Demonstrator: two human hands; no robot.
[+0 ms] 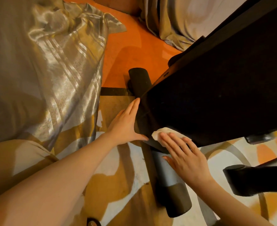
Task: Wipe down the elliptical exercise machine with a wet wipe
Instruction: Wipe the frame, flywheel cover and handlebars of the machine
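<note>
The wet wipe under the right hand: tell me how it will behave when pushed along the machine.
The wet wipe looks thin and crumpled, so it is probably floppy and may bunch up. The right hand presses it flat with straight fingers against the dark machine housing, so it will likely slide along only under steady pressure.

A patterned rug point(118, 185) covers the orange floor point(134, 51). Left of the rug lies shiny grey fabric point(41, 62) (much creased).

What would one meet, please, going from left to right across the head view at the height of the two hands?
Shiny curtain fabric → left hand, flat against the machine's edge → white wet wipe → right hand, pressing the wipe onto the black machine housing → black pedal arm end.
</note>
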